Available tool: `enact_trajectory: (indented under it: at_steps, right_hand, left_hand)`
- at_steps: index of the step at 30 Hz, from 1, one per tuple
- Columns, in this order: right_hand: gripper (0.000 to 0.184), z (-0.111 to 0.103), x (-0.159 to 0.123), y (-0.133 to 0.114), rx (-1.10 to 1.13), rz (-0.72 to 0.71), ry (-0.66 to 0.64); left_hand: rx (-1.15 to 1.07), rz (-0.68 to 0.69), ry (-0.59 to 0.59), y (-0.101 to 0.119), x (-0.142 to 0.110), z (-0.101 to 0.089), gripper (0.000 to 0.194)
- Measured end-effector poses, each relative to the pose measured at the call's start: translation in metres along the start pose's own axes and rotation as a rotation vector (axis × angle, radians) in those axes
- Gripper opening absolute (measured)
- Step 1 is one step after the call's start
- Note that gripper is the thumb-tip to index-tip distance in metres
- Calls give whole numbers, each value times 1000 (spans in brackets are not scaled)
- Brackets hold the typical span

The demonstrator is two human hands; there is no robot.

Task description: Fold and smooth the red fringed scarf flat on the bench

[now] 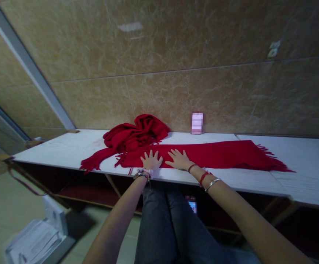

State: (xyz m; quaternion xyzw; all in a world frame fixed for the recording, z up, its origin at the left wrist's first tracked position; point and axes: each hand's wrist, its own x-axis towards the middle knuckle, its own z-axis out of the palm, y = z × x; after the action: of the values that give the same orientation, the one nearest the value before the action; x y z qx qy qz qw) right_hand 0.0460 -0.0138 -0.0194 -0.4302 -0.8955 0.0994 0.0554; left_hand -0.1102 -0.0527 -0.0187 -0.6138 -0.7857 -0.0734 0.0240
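A red fringed scarf [220, 154] lies stretched lengthwise along the white tabletop, its right fringe fanned out. Flat on its left part rests my left hand [151, 161], fingers spread. My right hand [180, 160], also spread open, presses on the scarf just to the right of it. Behind and to the left, a second red scarf [137, 132] is heaped in loose folds, with one fringed end trailing toward the table's front edge. The heap touches or overlaps the flat scarf's left end; exactly how they meet is unclear.
The narrow white table [308, 183] stands against a tan tiled wall [176, 95], with open compartments beneath. A small blurred card-like item [197, 123] leans at the wall. On the floor at lower left sits an open white box [62, 245] with papers.
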Motion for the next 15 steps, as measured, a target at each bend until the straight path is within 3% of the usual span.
enact_trajectory:
  at_steps: [6,15]
  right_hand:
    - [85,-11,-4,6,16,-13,-103]
    - [104,-26,-5,9,87,-60,-257]
  left_hand:
    - [33,109,-60,-16,2,-3,60]
    - [39,194,-10,-24,-6,-2,57]
